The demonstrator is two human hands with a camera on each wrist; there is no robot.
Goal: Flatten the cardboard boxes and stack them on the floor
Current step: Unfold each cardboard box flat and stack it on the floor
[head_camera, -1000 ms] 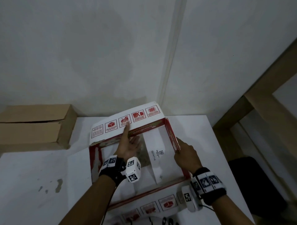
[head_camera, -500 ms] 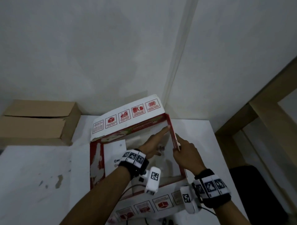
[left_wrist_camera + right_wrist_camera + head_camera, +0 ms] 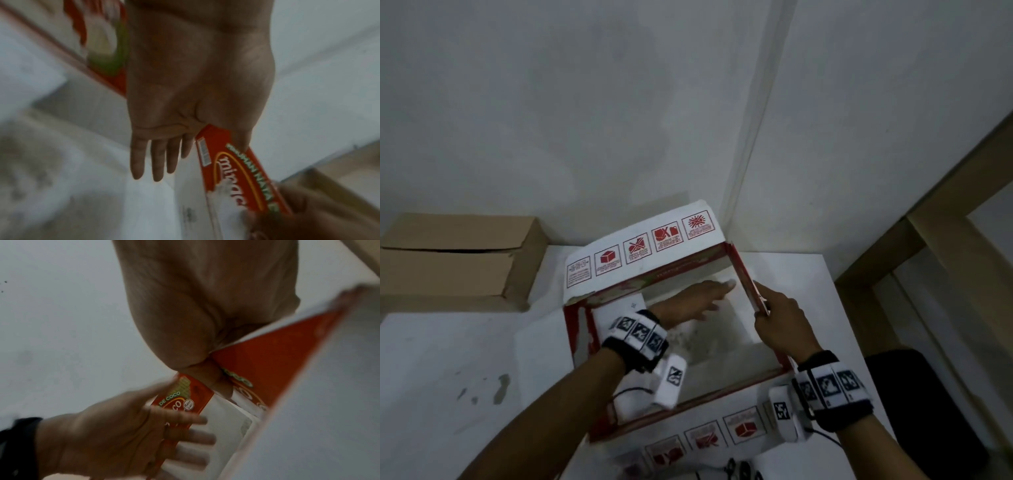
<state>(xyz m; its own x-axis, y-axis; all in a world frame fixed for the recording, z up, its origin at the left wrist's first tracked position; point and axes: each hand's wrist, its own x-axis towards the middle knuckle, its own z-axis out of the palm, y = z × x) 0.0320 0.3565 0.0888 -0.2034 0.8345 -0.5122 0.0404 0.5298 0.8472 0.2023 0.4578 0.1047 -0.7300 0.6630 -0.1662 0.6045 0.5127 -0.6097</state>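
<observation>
A red and white cardboard box (image 3: 640,253) stands on the white table (image 3: 465,359) with its flaps open; I see through it to the table. My left hand (image 3: 698,298) reaches inside, fingers straight, with the fingertips at the far right corner. In the left wrist view the left hand (image 3: 160,146) lies flat along the red right wall (image 3: 232,165). My right hand (image 3: 780,322) grips the top edge of that wall; in the right wrist view the right hand (image 3: 205,321) pinches the red panel (image 3: 277,361).
A plain brown cardboard box (image 3: 455,263) lies at the back left of the table against the wall. A wooden frame (image 3: 945,240) stands to the right, with a dark object (image 3: 928,394) below it beside the table edge.
My left hand left the far printed flap and swept right, inside the box, to the far right corner. My right hand stayed on the right wall.
</observation>
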